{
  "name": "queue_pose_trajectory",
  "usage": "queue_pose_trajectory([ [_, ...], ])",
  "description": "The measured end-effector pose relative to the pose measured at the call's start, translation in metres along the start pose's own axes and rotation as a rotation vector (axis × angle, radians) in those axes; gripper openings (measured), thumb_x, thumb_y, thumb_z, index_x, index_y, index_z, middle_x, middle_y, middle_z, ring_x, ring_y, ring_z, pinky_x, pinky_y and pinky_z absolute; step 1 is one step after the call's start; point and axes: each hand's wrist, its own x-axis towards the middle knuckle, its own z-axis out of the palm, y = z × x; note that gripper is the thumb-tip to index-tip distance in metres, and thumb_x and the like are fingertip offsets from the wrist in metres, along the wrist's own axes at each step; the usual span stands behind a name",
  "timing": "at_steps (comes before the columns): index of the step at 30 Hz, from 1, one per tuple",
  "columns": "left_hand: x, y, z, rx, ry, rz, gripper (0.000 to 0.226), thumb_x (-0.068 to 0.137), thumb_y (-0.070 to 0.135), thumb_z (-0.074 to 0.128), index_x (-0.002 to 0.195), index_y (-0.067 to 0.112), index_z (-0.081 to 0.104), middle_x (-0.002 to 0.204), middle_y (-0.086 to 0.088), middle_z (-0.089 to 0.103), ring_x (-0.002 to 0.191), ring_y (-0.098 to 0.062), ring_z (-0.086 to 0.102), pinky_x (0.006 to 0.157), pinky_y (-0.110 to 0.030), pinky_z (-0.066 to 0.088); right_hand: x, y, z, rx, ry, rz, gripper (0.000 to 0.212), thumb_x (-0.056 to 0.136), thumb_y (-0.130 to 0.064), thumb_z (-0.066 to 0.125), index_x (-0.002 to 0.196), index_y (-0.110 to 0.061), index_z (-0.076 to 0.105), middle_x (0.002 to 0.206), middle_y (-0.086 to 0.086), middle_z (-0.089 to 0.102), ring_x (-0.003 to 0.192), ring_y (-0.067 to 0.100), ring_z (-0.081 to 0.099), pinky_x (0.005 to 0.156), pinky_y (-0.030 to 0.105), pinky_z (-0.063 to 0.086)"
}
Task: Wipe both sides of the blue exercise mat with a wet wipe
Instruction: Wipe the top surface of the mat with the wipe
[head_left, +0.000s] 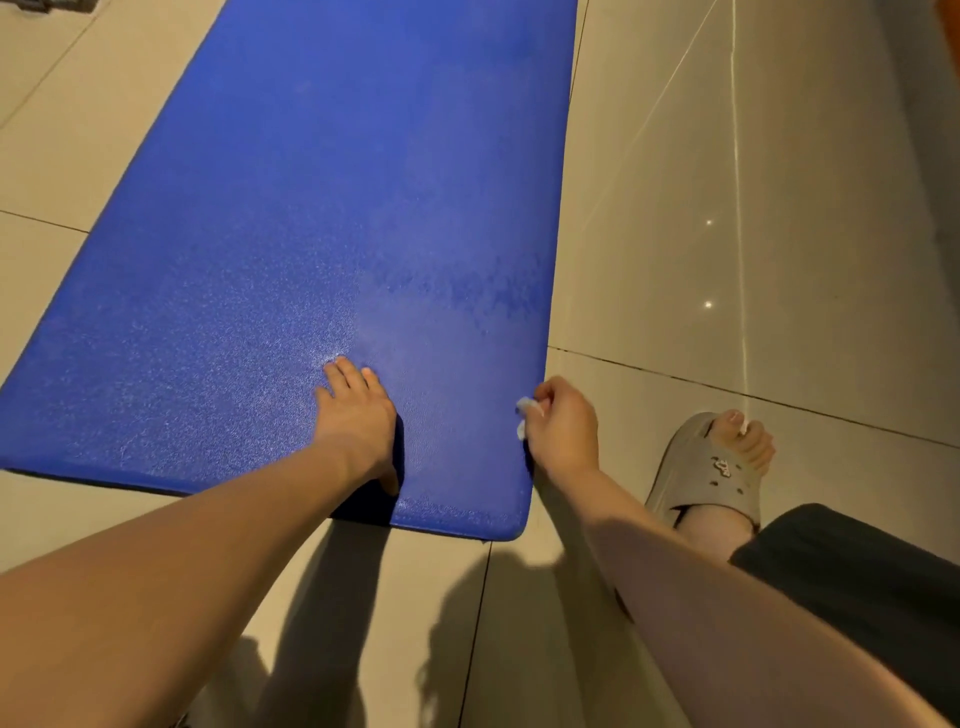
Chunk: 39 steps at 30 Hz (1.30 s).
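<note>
On the tiled floor (675, 260) the blue exercise mat (322, 208) lies flat, near end toward the person. At its right edge the right hand (563, 431) has its fingers clamped on a white wet wipe (522, 410); the left hand (358, 415) presses down, fingers straight and together. Best to keep that palm pinning while wiping in overlapping strokes, rim included. The pebbled surface shows darker, damp-looking blotches rightward.

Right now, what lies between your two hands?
In the head view, only bare blue exercise mat lies between the left hand, flat on it, and the right hand pinching the wet wipe.
</note>
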Motion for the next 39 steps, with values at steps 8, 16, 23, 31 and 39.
queue_pose_trajectory([
  [8,-0.003,-0.01,0.005,-0.049,0.013,0.04,0.166,0.045,0.076,0.087,0.157,-0.002,-0.006,0.163,-0.033,-0.005,0.152,-0.05,0.0,0.123,-0.055,0.019,-0.018,0.013,0.014,-0.121,-0.06,-0.029,0.019,0.098,-0.024,0.059,0.082,-0.015,0.061,0.087,-0.003,0.067,0.077,0.013,0.066,0.066,0.03,0.053],
  [16,-0.006,-0.004,-0.004,-0.028,-0.019,0.014,0.166,0.047,0.076,0.087,0.158,-0.004,-0.007,0.163,-0.035,-0.005,0.152,-0.052,0.0,0.123,-0.056,0.02,-0.037,0.022,0.006,-0.32,-0.117,-0.276,0.012,0.101,-0.021,0.053,0.096,-0.013,0.061,0.099,-0.001,0.058,0.076,0.007,0.056,0.065,0.019,0.043],
  [23,-0.003,-0.004,-0.002,-0.021,-0.026,0.004,0.167,0.045,0.075,0.088,0.157,-0.004,-0.007,0.162,-0.035,-0.005,0.152,-0.052,0.0,0.122,-0.056,0.021,-0.006,0.018,0.004,-0.357,-0.089,-0.268,0.007,0.098,-0.015,0.055,0.094,-0.012,0.06,0.1,0.002,0.057,0.085,0.019,0.063,0.072,0.026,0.046],
  [31,-0.001,0.0,-0.004,0.007,-0.027,-0.012,0.161,0.051,0.075,0.086,0.157,-0.005,-0.006,0.162,-0.035,-0.003,0.151,-0.053,0.001,0.122,-0.055,0.021,-0.064,0.034,0.004,-0.611,-0.384,-0.574,0.028,0.093,-0.011,0.062,0.122,-0.013,0.059,0.119,0.007,0.055,0.102,0.026,0.062,0.087,0.033,0.052],
  [39,0.0,-0.006,0.004,-0.016,-0.014,0.007,0.163,0.05,0.075,0.086,0.157,-0.003,-0.009,0.163,-0.033,-0.006,0.152,-0.05,-0.003,0.123,-0.055,0.017,0.043,-0.008,0.01,-0.473,-0.012,-0.391,0.008,0.097,-0.016,0.057,0.097,-0.009,0.061,0.102,0.008,0.061,0.086,0.027,0.064,0.072,0.038,0.053],
])
